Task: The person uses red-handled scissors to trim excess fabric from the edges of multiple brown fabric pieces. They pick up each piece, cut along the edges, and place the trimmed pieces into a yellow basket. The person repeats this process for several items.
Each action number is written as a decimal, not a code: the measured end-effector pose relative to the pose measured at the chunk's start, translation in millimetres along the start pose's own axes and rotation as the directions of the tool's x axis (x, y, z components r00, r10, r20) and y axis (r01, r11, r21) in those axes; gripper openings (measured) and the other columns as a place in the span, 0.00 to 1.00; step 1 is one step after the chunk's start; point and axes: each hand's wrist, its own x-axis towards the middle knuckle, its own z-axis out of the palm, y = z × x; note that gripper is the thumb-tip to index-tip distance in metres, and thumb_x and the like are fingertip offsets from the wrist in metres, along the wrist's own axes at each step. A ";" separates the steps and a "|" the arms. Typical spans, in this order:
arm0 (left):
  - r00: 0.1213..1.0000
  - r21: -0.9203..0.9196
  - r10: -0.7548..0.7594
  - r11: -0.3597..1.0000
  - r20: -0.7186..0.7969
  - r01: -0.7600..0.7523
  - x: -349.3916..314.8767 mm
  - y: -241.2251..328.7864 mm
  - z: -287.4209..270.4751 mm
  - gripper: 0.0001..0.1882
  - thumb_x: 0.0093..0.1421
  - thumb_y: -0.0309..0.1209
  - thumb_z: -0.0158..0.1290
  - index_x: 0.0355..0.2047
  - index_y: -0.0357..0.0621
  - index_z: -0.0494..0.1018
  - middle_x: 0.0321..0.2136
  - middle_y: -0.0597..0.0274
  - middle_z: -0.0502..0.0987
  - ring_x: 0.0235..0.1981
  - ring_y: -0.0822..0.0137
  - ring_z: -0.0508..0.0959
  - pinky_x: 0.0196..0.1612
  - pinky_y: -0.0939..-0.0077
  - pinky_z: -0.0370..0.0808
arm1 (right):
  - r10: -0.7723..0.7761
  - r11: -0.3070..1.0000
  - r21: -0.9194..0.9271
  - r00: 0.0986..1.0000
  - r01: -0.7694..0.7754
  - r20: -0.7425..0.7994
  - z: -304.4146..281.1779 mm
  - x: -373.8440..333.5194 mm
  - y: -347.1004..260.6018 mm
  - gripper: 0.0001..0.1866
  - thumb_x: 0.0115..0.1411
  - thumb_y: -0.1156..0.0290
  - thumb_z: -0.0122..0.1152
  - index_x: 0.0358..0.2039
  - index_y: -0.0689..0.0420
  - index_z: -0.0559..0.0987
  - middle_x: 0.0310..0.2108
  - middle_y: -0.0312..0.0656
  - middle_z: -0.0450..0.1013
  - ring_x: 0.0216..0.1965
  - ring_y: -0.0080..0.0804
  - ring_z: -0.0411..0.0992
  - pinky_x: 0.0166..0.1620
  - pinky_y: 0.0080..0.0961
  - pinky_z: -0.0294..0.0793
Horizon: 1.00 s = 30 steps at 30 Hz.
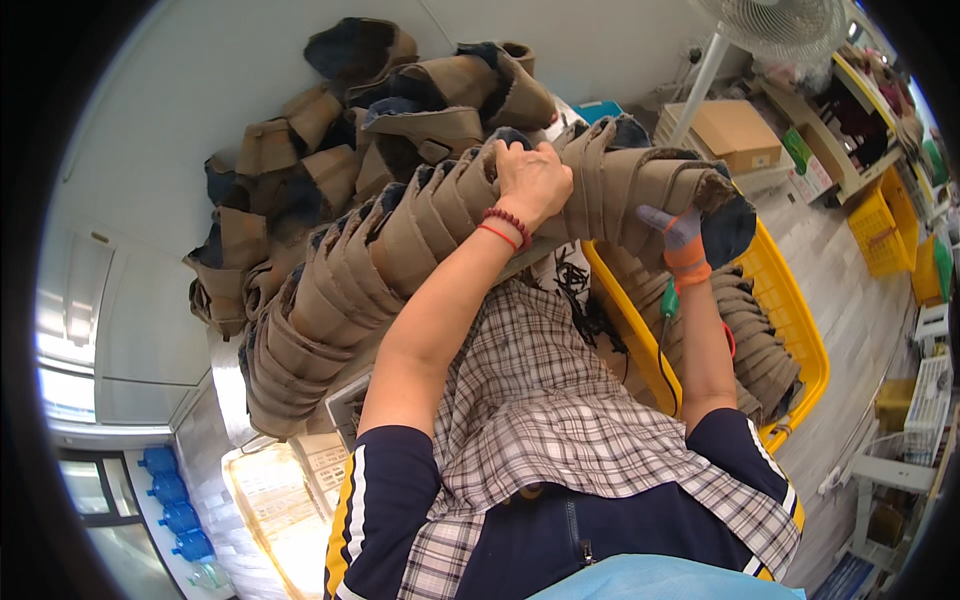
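A long row of nested brown fabric pieces [420,225] with ragged edges and dark blue linings curves across in front of me. My left hand [535,180], bare with red bracelets at the wrist, curls its fingers over the top of the row near the middle. At the right end, my right hand [680,240], in a grey and orange glove, grips the outermost pieces. Its thumb shows on the near side, while the other fingers are hidden behind the fabric. Beside that wrist is a small green object [670,298] with a dark cord.
More brown pieces [330,170] lie heaped beyond the row against a white wall. A yellow basket [800,350] with stacked pieces stands at my right. Farther right are a fan [780,25], a cardboard box [735,135] and another yellow basket [885,230]. Blue water bottles [180,515] line the lower left.
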 end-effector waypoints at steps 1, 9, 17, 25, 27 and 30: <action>1.000 0.008 0.005 1.000 0.009 -0.005 1.1 4.7 -0.2 0.16 0.55 0.39 0.43 0.29 0.39 0.74 0.26 0.54 0.78 0.33 0.57 0.74 0.47 0.61 0.57 | -0.017 1.000 0.014 1.000 0.017 -0.010 -5.6 -0.4 4.9 0.23 0.48 0.78 0.67 0.46 0.62 0.73 0.42 0.39 0.73 0.44 0.30 0.71 0.46 0.26 0.73; 0.992 0.126 0.113 0.986 -0.059 -0.105 27.0 5.3 23.5 0.17 0.56 0.41 0.43 0.28 0.42 0.75 0.26 0.57 0.78 0.37 0.57 0.73 0.45 0.57 0.62 | 0.157 0.963 0.243 0.978 -0.120 -0.139 -23.2 7.9 48.3 0.21 0.50 0.80 0.65 0.46 0.63 0.73 0.41 0.40 0.74 0.42 0.31 0.73 0.45 0.26 0.75; 0.947 0.219 0.278 0.945 -0.160 -0.241 23.3 -5.7 26.3 0.09 0.52 0.32 0.48 0.21 0.45 0.76 0.24 0.58 0.76 0.30 0.55 0.73 0.37 0.60 0.66 | 0.088 0.932 0.360 0.989 -0.040 -0.118 -22.0 1.8 45.0 0.23 0.49 0.79 0.66 0.46 0.65 0.72 0.41 0.42 0.74 0.40 0.32 0.74 0.45 0.26 0.76; 0.909 0.067 0.332 0.943 -0.252 -0.326 24.6 89.6 -7.5 0.07 0.50 0.32 0.52 0.21 0.49 0.79 0.24 0.62 0.76 0.30 0.59 0.74 0.37 0.61 0.63 | -0.048 0.977 0.185 0.957 0.104 -0.287 -94.0 -63.2 -2.9 0.21 0.55 0.79 0.54 0.51 0.60 0.69 0.44 0.42 0.72 0.42 0.33 0.73 0.45 0.24 0.74; 0.895 0.074 0.398 0.917 -0.200 -0.392 19.9 122.8 -6.2 0.09 0.52 0.33 0.50 0.22 0.47 0.79 0.24 0.62 0.76 0.30 0.59 0.73 0.38 0.59 0.63 | -0.022 0.983 0.156 0.910 0.095 -0.415 -123.8 -94.7 -5.6 0.22 0.54 0.80 0.55 0.51 0.61 0.69 0.44 0.42 0.72 0.43 0.33 0.73 0.46 0.25 0.74; 0.896 -0.075 0.383 0.910 -0.223 -0.408 5.4 161.7 28.8 0.12 0.55 0.35 0.46 0.20 0.44 0.75 0.22 0.59 0.75 0.31 0.57 0.74 0.41 0.59 0.64 | 0.046 0.981 0.188 0.876 0.051 -0.479 -146.2 -131.2 -3.3 0.20 0.53 0.81 0.55 0.49 0.63 0.72 0.45 0.42 0.72 0.45 0.35 0.72 0.48 0.28 0.74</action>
